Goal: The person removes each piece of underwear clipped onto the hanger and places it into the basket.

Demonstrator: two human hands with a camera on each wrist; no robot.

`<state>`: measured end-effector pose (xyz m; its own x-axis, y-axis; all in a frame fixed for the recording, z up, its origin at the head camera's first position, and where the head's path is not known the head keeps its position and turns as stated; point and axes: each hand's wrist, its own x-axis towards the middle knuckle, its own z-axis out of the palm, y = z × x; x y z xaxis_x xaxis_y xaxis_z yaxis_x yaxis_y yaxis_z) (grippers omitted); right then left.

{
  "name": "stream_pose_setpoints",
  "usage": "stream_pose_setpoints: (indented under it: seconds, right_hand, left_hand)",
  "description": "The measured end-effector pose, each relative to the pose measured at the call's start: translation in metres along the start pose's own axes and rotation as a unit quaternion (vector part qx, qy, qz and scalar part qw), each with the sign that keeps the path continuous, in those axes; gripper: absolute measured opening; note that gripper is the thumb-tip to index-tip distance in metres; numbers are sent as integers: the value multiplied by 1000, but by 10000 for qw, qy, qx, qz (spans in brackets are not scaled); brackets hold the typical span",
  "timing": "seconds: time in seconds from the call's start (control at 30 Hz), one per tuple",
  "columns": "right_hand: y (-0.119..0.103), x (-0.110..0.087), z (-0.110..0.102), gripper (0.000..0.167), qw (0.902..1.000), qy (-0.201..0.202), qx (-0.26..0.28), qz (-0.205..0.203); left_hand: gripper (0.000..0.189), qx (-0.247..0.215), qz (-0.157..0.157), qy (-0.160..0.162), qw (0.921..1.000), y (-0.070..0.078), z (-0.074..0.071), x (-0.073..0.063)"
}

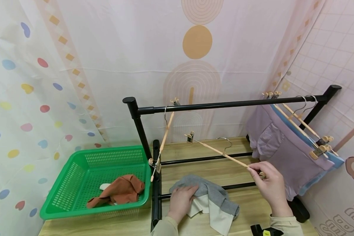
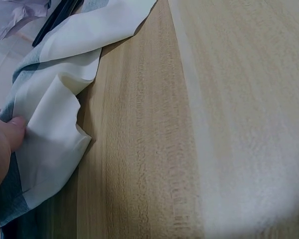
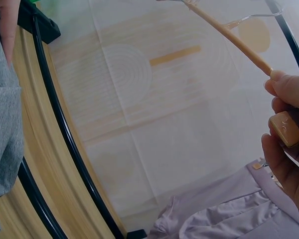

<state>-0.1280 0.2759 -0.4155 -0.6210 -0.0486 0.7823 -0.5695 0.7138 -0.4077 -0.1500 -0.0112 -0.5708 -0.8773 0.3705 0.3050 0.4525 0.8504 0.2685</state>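
In the head view, my right hand (image 1: 269, 183) pinches one end of a wooden clip hanger (image 1: 221, 152), holding it at a slant below the rail with its metal hook upward. One clip block (image 3: 287, 128) shows between the fingers of that hand in the right wrist view. My left hand (image 1: 182, 200) grips a grey and white garment (image 1: 215, 193) at its upper left part, low over the wooden surface. The thumb (image 2: 15, 132) lies over the cloth in the left wrist view. The garment is crumpled, its white part (image 2: 55, 144) folded toward the front.
A black clothes rack (image 1: 206, 105) spans the middle. Another clip hanger (image 1: 166, 134) hangs at its left end; a lilac garment (image 1: 277, 141) and a blue garment (image 1: 309, 188) hang at the right. At left, a green basket (image 1: 56, 196) holds a brown garment (image 1: 121, 190).
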Motion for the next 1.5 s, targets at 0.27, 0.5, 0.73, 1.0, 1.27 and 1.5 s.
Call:
stream_pose_setpoints:
  seconds: [0.27,0.5,0.73,1.0,1.27,1.5]
  right_hand:
    - [1,-1,1,33,10000,13,36,-12]
    - [0,-3,0,33,10000,-7,19,38]
    - [2,-5,1,33,10000,-2,57,-3]
    - [4,-6,1,34,9999,15,102,9]
    - [5,-7,2,34,9999,25,104,16]
    - [5,-10,3,33,10000,6,54,60]
  left_hand:
    - [30,-351,-42,376,9987,-4,-1,3]
    - [28,-415,-60,728,9965,-9,-3,3]
    - [21,-550,-41,1120,9922,-11,-13,7]
    - [19,-791,-39,1296,9884,-15,-39,14]
    - [20,-930,-153,1127,9891,-19,-65,19]
    - [20,-1085,-284,1290,9853,-22,-74,16]
